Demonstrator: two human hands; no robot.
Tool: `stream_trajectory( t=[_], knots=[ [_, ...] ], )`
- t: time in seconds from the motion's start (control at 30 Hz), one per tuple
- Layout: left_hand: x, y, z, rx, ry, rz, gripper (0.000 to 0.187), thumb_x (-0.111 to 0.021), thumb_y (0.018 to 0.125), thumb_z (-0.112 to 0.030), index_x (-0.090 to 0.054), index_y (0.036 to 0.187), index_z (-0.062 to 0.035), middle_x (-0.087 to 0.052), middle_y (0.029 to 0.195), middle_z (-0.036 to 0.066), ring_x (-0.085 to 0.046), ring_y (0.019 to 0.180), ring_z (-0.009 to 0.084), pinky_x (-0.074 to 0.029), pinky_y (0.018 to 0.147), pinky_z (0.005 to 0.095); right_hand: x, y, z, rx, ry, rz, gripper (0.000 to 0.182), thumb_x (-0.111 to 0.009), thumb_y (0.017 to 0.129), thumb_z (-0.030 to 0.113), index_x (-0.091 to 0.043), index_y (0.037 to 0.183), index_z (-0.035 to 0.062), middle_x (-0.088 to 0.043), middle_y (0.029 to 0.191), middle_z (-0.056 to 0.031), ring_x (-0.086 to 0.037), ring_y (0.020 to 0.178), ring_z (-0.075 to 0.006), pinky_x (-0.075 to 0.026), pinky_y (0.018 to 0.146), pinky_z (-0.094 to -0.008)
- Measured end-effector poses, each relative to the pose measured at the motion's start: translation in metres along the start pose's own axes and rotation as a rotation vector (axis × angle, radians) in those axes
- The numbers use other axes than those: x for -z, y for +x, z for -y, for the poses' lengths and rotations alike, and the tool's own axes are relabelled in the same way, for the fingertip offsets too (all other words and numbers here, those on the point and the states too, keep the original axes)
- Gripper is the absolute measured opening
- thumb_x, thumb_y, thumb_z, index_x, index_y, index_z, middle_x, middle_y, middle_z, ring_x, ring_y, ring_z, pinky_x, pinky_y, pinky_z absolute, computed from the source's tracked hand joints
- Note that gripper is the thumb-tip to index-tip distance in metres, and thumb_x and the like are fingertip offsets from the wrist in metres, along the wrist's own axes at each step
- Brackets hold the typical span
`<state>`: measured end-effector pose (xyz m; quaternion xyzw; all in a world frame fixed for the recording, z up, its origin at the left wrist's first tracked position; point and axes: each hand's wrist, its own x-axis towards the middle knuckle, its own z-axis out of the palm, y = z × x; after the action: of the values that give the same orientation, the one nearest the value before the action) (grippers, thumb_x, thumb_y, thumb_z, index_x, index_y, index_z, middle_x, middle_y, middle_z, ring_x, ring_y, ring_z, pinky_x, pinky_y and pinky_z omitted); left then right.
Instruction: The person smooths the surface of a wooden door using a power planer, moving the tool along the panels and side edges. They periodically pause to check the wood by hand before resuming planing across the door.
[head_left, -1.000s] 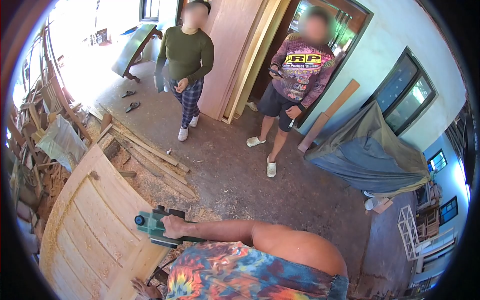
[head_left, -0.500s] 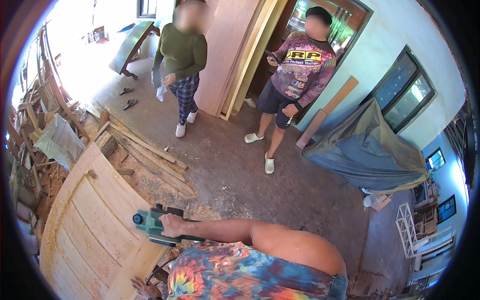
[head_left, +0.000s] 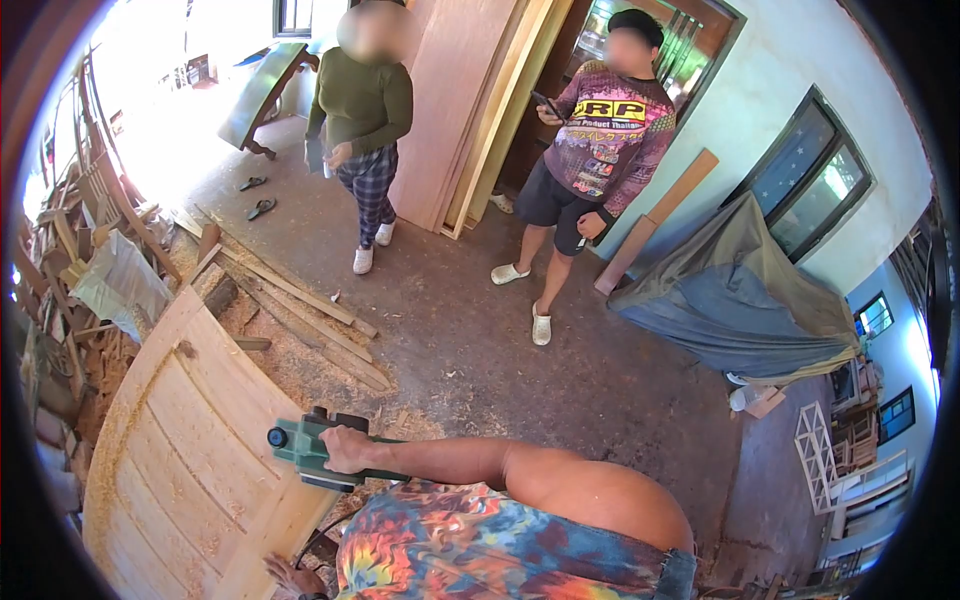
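Note:
My right hand [head_left: 346,449] is closed around the handle of a green and black electric hand planer [head_left: 298,442]. The planer sits at the near right edge of a large wooden door panel [head_left: 190,430] with curved grooves and shavings on it. At the bottom of the view, my left hand [head_left: 288,576] lies by the panel's lower edge with its fingers spread, partly cut off and holding nothing that I can see. A dark cord [head_left: 318,538] runs between the hand and my patterned shirt.
One person in a green top [head_left: 362,100] and another holding a phone [head_left: 548,106] stand beyond the panel. Wood strips [head_left: 300,320] and sawdust lie on the floor. Tall boards [head_left: 465,120] lean on the wall; a tarp-covered heap [head_left: 740,300] is at right.
The planer and both my hands stay almost in place. The person with the phone has shifted slightly, and the white cloth by the other person's hand shows less.

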<state>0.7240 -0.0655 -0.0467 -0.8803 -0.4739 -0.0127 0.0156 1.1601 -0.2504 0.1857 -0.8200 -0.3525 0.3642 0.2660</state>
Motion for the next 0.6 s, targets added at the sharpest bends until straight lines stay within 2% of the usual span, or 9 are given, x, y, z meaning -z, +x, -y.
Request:
stream_trajectory(
  t=[0.07,0.17,0.27,0.47,0.6],
  knots=[
    [0.009,-0.006,-0.011,0.112,-0.040,0.084,0.078,-0.065,0.088,-0.016,-0.029,0.158,-0.0103,-0.020,0.164,0.022,-0.022,0.148,0.0466,-0.020,0.122,0.0528,0.003,-0.002,0.003,-0.010,-0.020,0.007,0.052,-0.078,0.078,0.023,-0.063,0.123,0.0014,-0.069,0.114,-0.0257,-0.067,0.108,-0.0401,-0.055,0.093,-0.0481],
    [0.014,-0.007,-0.007,0.009,-0.052,0.031,0.080,-0.065,0.087,-0.015,-0.029,0.158,-0.0112,-0.019,0.165,0.021,-0.022,0.149,0.0464,-0.021,0.122,0.0527,-0.001,0.002,0.000,0.003,-0.039,0.001,0.053,-0.078,0.078,0.023,-0.063,0.124,0.0013,-0.068,0.114,-0.0259,-0.067,0.109,-0.0403,-0.055,0.093,-0.0479],
    [0.014,-0.002,-0.010,0.102,0.000,0.140,0.081,-0.066,0.086,-0.014,-0.029,0.158,-0.0111,-0.017,0.166,0.019,-0.022,0.149,0.0458,-0.021,0.122,0.0523,-0.005,0.004,-0.003,-0.016,-0.027,-0.001,0.053,-0.078,0.078,0.023,-0.063,0.124,0.0016,-0.068,0.114,-0.0257,-0.067,0.109,-0.0402,-0.055,0.093,-0.0478],
    [0.023,-0.008,-0.018,0.099,-0.023,0.066,0.082,-0.066,0.084,-0.012,-0.029,0.158,-0.0108,-0.018,0.167,0.016,-0.024,0.148,0.0455,-0.023,0.121,0.0524,-0.003,0.003,-0.001,-0.032,-0.019,0.005,0.050,-0.078,0.078,0.023,-0.063,0.121,0.0024,-0.068,0.114,-0.0251,-0.067,0.109,-0.0403,-0.055,0.093,-0.0482],
    [0.003,-0.001,-0.003,0.097,-0.072,0.030,0.083,-0.066,0.084,-0.013,-0.029,0.158,-0.0106,-0.019,0.166,0.016,-0.024,0.148,0.0461,-0.023,0.121,0.0528,-0.004,0.004,-0.002,-0.024,-0.023,0.017,0.049,-0.077,0.078,0.023,-0.064,0.121,0.0023,-0.068,0.114,-0.0251,-0.067,0.109,-0.0403,-0.055,0.092,-0.0484]
  ],
)
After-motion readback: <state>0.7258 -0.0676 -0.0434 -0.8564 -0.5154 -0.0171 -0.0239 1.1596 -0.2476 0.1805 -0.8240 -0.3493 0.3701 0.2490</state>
